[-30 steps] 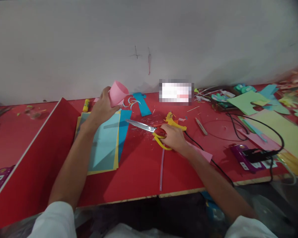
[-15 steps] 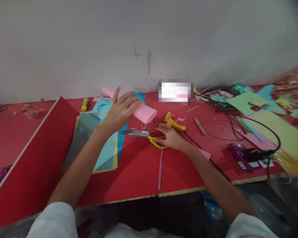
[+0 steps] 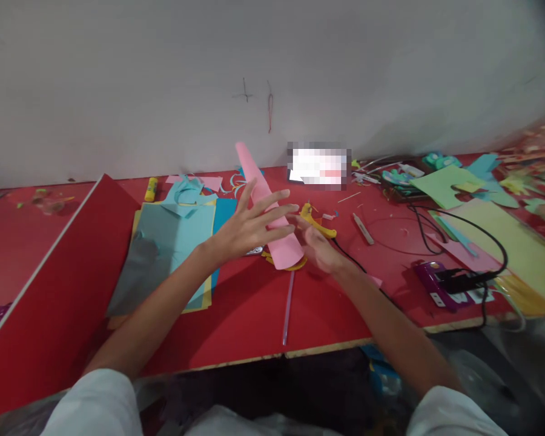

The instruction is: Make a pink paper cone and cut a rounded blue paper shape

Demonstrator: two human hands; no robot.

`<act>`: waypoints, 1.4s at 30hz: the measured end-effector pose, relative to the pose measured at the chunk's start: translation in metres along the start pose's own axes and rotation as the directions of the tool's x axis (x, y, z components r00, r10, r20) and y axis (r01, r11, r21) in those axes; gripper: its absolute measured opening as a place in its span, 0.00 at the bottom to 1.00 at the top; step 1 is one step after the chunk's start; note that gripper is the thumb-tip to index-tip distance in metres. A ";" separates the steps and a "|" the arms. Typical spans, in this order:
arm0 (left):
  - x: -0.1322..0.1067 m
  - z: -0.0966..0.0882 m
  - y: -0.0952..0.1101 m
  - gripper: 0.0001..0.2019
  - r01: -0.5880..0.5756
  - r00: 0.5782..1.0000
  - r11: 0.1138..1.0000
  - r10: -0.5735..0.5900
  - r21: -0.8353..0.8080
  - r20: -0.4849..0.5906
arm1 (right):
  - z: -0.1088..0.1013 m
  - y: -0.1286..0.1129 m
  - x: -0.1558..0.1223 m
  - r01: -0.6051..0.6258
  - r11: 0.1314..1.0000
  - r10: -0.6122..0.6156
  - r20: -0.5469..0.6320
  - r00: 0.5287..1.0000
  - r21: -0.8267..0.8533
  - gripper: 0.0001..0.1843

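Note:
A long pink paper roll [image 3: 260, 189] slants up from the table towards the wall. My left hand [image 3: 247, 227] lies against its near side with the fingers spread and stretched across it. My right hand [image 3: 318, 249] is just right of the roll's lower end; it is smeared by motion and its fingers are unclear. Yellow-handled scissors [image 3: 297, 266] lie on the red table [image 3: 249, 315] under the roll's lower end, mostly hidden. A yellow glue gun [image 3: 318, 221] rests just beyond my right hand.
A stack of light blue and yellow paper [image 3: 177, 236] lies left of my left arm. A clear glue stick [image 3: 287, 306] lies near the front edge. A purple power strip [image 3: 438, 286] with black cables, green paper [image 3: 449, 184] and scraps fill the right side.
My left hand brought the pink roll from the far left to the middle, over the scissors. My right hand let go of the scissors and rose towards the roll's lower end.

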State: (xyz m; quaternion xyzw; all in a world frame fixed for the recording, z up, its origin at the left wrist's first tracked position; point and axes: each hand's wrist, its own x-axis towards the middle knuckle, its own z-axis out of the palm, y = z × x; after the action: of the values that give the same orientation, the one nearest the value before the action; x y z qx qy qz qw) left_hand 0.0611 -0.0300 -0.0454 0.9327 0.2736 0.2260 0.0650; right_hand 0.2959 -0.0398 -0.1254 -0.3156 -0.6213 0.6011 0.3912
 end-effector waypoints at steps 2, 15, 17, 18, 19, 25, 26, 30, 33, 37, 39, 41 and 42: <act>0.001 0.008 0.003 0.24 -0.005 1.000 0.997 0.006 0.074 -0.017 | 0.009 0.006 0.000 0.017 0.999 -0.017 -0.004 1.000 0.027 0.45; 0.010 0.043 0.003 0.44 0.338 0.810 0.548 -0.583 -0.765 -0.059 | 0.016 0.011 0.008 0.116 0.983 -0.138 -0.162 0.977 -0.140 0.48; 0.011 0.045 0.004 0.42 0.377 0.789 0.456 -0.614 -0.806 0.022 | 0.018 0.010 0.009 0.148 0.973 -0.167 -0.095 0.981 -0.179 0.50; 0.011 0.044 0.004 0.40 0.385 0.775 0.445 -0.631 -0.808 0.021 | 0.018 0.011 0.009 0.162 0.970 -0.179 -0.082 0.980 -0.182 0.50; 0.011 0.041 0.004 0.38 0.382 0.764 0.449 -0.646 -0.808 0.002 | 0.016 0.011 0.010 0.172 0.969 -0.190 -0.089 0.978 -0.178 0.48; 0.012 0.021 -0.004 0.36 0.241 0.686 0.433 -0.709 -0.869 -0.163 | 0.006 0.020 0.013 0.210 0.975 -0.223 -0.281 0.933 -0.076 0.32; 0.012 0.020 -0.007 0.35 0.218 0.680 0.407 -0.715 -0.887 -0.161 | 0.005 0.023 0.013 0.212 0.975 -0.220 -0.288 0.932 -0.059 0.30; 0.005 0.019 -0.022 0.33 0.208 0.681 0.295 -0.728 -0.933 -0.078 | 0.007 0.028 0.014 0.190 0.980 -0.199 -0.275 0.941 -0.058 0.25; 0.004 0.022 -0.033 0.34 0.223 0.696 0.338 -0.712 -0.914 -0.094 | 0.009 0.029 0.013 0.171 0.983 -0.182 -0.269 0.946 -0.064 0.23; 0.016 0.034 -0.053 0.31 0.236 0.676 0.495 -0.702 -0.836 -0.225 | 0.010 0.031 0.013 0.154 0.984 -0.171 -0.245 0.954 -0.087 0.22; 0.030 0.041 -0.070 0.29 0.214 0.640 0.535 -0.709 -0.817 -0.296 | 0.010 0.031 0.013 0.147 0.983 -0.170 -0.236 0.957 -0.112 0.22; 0.045 0.046 -0.094 0.32 0.174 0.625 0.572 -0.693 -0.801 -0.359 | 0.010 0.031 0.013 0.149 0.980 -0.176 -0.227 0.958 -0.134 0.21; 0.053 0.048 -0.107 0.31 0.152 0.621 0.597 -0.677 -0.788 -0.394 | 0.010 0.030 0.013 0.152 0.978 -0.181 -0.221 0.958 -0.142 0.20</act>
State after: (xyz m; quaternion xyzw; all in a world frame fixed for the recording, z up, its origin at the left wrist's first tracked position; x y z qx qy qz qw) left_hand 0.0712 0.0883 -0.0937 0.5918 0.3993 0.6010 0.3594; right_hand 0.2788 -0.0315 -0.1539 -0.3540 -0.6315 0.4854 0.4902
